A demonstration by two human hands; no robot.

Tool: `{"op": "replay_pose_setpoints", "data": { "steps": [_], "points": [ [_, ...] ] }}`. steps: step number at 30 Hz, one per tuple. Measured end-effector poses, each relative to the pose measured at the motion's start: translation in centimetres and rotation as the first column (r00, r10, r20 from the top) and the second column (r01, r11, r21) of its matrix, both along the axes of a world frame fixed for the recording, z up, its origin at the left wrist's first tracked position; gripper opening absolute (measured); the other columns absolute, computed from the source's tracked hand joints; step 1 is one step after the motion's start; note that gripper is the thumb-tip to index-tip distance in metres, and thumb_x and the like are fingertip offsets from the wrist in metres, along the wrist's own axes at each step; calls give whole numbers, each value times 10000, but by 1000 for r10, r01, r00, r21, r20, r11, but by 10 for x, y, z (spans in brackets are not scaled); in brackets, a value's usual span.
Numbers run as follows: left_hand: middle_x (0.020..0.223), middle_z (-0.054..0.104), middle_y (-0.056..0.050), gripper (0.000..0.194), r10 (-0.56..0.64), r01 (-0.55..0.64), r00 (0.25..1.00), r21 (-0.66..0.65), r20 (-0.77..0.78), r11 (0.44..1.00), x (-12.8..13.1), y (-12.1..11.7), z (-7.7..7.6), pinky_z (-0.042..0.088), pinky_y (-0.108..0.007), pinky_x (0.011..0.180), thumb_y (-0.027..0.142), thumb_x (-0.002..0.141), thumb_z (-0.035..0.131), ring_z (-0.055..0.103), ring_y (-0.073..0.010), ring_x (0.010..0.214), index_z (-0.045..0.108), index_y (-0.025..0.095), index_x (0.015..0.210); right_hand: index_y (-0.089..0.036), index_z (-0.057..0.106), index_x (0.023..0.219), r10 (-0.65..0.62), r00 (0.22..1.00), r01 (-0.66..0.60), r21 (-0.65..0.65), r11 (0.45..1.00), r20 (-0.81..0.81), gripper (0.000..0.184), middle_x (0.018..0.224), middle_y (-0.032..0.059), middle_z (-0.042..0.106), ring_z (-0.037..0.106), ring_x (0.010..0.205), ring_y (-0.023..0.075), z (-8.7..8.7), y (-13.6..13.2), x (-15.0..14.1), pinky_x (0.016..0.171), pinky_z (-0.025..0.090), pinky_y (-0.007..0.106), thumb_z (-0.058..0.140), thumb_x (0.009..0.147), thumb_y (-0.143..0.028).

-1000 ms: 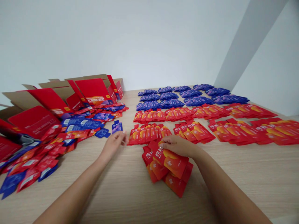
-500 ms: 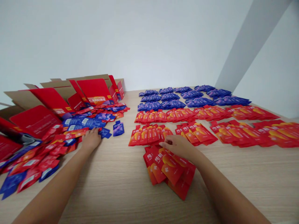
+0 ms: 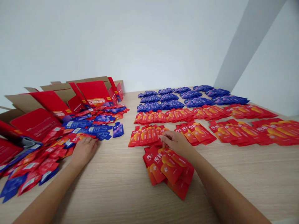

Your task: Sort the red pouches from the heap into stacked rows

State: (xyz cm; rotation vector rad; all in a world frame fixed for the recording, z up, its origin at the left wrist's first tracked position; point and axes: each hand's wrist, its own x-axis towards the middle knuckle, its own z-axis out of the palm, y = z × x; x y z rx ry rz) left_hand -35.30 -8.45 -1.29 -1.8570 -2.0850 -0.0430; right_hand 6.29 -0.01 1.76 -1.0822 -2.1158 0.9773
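My left hand (image 3: 83,150) lies on the edge of a loose heap of red and blue sachets (image 3: 46,152) at the left of the wooden table (image 3: 121,186), fingers curled onto the packets. My right hand (image 3: 176,141) rests on top of a small pile of red sachets (image 3: 168,169) in front of me, its fingertips touching the near fan of red sachets (image 3: 146,135). The fingers of that hand are bent, pinching at a packet's edge; I cannot make out a firm hold.
Rows of fanned red sachets (image 3: 233,124) and blue sachets (image 3: 187,96) cover the right and far side. Flattened red cardboard boxes (image 3: 58,99) stand at the left rear. A single blue sachet (image 3: 118,129) lies apart. A white wall is behind.
My left hand has swung from the middle of the table out to the left heap, then drawn back a little. My right hand stayed on the red pile and shifted slightly forward.
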Motion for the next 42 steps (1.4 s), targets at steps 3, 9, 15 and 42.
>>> {"op": "replay_pose_setpoints", "data": {
  "steps": [3, 9, 15, 42],
  "points": [
    [981, 653, -111, 334, -96, 74, 989, 187, 112, 980, 17, -8, 15, 419, -451, 906, 346, 840, 342, 546, -310, 995, 635, 207, 920, -191, 536, 661, 43, 994, -48, -50, 998, -103, 290, 612, 1, 623, 545, 571, 121, -1, -1, -2, 566, 398, 251, 450, 883, -355],
    [841, 602, -31, 277, -279, -67, 802, 545, 527, 836, 90, -10, 64, 423, -381, 867, 456, 851, 427, 538, -226, 863, 576, 227, 807, -184, 550, 685, 60, 973, -77, -69, 995, -224, 289, 671, 17, 621, 558, 632, 138, 2, -7, -7, 605, 422, 267, 459, 879, -377],
    [635, 480, 24, 306, -423, -140, -104, 408, 900, 902, 192, 10, 76, 402, -229, 595, 473, 770, 558, 449, -116, 602, 482, 196, 664, -192, 596, 856, 168, 922, -236, -162, 958, -348, 320, 848, 28, 632, 567, 804, 163, 10, -25, -16, 733, 442, 297, 503, 851, -498],
    [556, 559, 76, 288, -31, 268, -232, 94, 972, 959, 238, 27, 40, 415, -206, 415, 406, 668, 675, 489, -88, 418, 522, 192, 786, -231, 543, 1068, 166, 959, -241, -352, 905, -229, 373, 1040, 45, 610, 559, 1005, 245, 8, -22, -6, 845, 454, 386, 644, 741, -381]
  ]
}}
